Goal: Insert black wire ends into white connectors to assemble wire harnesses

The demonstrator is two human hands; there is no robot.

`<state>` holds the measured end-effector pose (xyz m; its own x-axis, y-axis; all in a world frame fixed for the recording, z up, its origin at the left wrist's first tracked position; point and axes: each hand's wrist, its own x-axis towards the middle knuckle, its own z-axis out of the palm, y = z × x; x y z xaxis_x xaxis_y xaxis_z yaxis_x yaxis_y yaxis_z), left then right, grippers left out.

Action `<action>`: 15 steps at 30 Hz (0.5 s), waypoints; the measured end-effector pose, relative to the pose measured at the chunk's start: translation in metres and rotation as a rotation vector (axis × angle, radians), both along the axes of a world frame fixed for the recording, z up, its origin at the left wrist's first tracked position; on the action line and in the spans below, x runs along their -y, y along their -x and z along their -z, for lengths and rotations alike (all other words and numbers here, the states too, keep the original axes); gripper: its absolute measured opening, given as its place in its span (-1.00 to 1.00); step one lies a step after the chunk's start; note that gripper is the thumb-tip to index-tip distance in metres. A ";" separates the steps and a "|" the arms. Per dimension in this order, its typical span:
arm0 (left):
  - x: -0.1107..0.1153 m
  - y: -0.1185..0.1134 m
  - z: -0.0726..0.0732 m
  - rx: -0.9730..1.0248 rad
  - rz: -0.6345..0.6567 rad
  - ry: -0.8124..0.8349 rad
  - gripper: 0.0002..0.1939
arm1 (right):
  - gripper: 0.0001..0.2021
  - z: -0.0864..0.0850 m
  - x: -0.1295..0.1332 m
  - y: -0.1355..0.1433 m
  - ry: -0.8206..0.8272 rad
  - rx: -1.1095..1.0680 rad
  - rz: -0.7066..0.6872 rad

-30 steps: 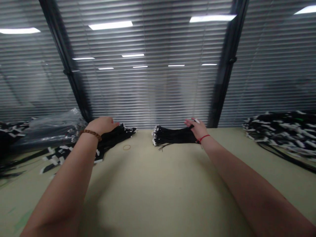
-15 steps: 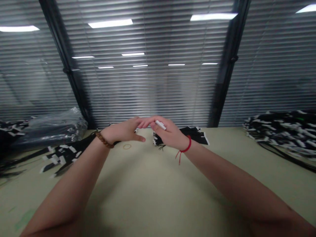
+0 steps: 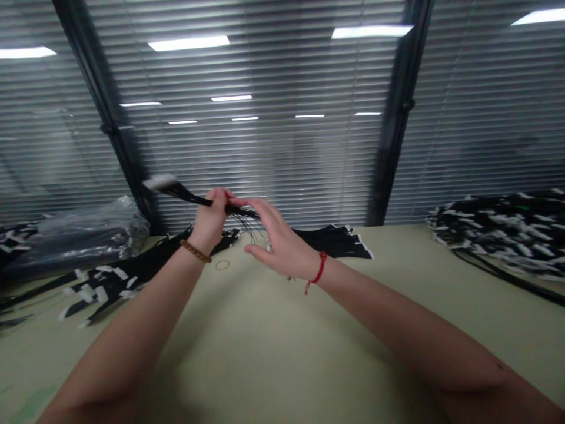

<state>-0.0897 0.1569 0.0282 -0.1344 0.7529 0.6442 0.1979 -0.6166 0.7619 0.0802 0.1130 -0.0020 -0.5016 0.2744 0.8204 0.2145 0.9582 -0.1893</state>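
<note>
My left hand (image 3: 212, 217), with a brown bead bracelet at the wrist, is shut on a thin bundle of black cables (image 3: 189, 196) lifted above the table, its white-tipped end pointing up and left. My right hand (image 3: 282, 247), with a red string at the wrist, hovers just right of the left with fingers spread, touching the loose strands that hang from the bundle. Behind it a tied bunch of black cables (image 3: 335, 240) lies on the beige table (image 3: 282, 330). A rubber band (image 3: 222, 265) lies below the left hand.
A spread of black cables with white tips (image 3: 110, 277) lies at the left, beside a clear plastic bag of cables (image 3: 79, 235). A large heap of cables (image 3: 498, 232) fills the right side. Glass with closed blinds stands at the table's far edge.
The hands came together from the two cable piles. My left hand has since lifted a thin bundle up and left, and my right hand has spread its fingers by the strands.
</note>
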 end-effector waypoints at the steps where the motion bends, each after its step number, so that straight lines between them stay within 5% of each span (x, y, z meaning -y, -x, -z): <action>1: -0.002 0.007 -0.008 0.085 0.000 -0.016 -0.79 | -0.33 0.001 -0.008 -0.004 0.037 -0.039 0.071; 7: 0.017 0.034 -0.039 0.291 0.112 0.024 -0.68 | -0.33 0.004 -0.046 -0.031 0.260 -0.031 0.249; 15: 0.064 -0.014 -0.048 0.537 0.523 0.048 -0.59 | -0.72 0.046 -0.061 -0.019 0.471 0.503 0.008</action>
<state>-0.0762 0.0931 0.0764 -0.0377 0.8306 0.5555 -0.5181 -0.4916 0.6999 0.0988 0.1742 -0.0475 -0.7867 0.5499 0.2806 0.3919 0.7961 -0.4611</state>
